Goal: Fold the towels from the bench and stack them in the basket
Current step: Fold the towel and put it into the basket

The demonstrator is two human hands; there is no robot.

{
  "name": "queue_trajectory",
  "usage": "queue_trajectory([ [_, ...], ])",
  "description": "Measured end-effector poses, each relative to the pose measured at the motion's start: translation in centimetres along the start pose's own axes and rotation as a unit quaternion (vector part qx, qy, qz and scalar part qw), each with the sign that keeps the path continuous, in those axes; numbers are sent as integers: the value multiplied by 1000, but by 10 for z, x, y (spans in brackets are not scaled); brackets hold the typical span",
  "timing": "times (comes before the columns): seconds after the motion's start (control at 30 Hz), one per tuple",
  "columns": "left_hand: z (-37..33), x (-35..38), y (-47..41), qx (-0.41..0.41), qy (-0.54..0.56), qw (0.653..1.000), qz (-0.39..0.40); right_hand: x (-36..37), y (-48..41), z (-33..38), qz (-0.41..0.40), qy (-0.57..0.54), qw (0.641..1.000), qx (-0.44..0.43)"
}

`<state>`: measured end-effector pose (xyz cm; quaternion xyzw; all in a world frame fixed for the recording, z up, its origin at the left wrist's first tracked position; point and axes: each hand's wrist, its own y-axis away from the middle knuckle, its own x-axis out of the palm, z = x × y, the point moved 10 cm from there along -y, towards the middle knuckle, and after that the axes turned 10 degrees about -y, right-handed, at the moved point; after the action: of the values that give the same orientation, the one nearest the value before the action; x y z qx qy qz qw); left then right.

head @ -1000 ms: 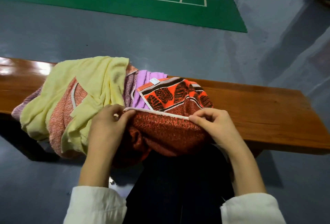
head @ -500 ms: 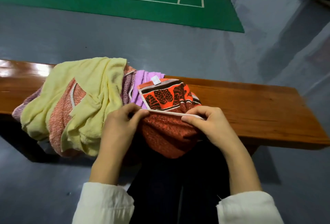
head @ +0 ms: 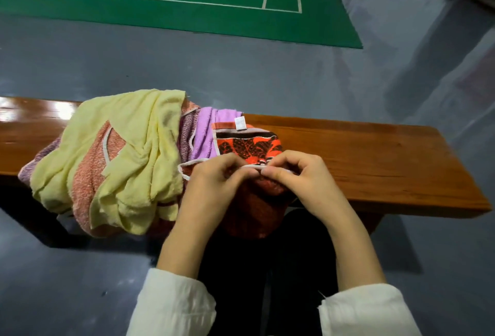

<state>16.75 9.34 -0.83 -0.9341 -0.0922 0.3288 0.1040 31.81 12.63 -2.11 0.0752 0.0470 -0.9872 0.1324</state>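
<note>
A rust-red speckled towel (head: 254,212) with a pale hem hangs over the near edge of the wooden bench (head: 375,164). My left hand (head: 214,182) and my right hand (head: 297,177) both pinch that hem, fingertips almost touching at the middle. Behind my hands lies an orange towel with dark leaf print and a white tag (head: 246,145). To the left a pile holds a yellow towel (head: 128,153), a salmon speckled towel (head: 88,182) and a lilac towel (head: 206,129). No basket is in view.
The glossy bench runs left to right, bare wood to the right of the towels. Grey floor surrounds it, with a green court mat (head: 187,0) beyond. My dark trousers (head: 267,282) are directly below my hands.
My hands have slid toward each other along the red towel's hem, from well apart to nearly touching. The towel's top edge has bunched narrower.
</note>
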Motion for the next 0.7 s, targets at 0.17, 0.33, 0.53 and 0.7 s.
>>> queue_trajectory([
  [0.17, 41, -26, 6, -91, 14, 993, -76, -15, 5, -22, -9, 46, 998, 34],
  [0.33, 76, -50, 11, -151, 9, 981, -119, -24, 4, -32, -25, 79, 996, 42],
  [0.53, 106, -71, 18, -190, 6, 970, -154, -40, 4, -35, -65, 84, 993, 54],
  [0.7, 114, -68, 18, -205, -9, 968, -146, -46, 2, -37, -107, 13, 993, 40],
])
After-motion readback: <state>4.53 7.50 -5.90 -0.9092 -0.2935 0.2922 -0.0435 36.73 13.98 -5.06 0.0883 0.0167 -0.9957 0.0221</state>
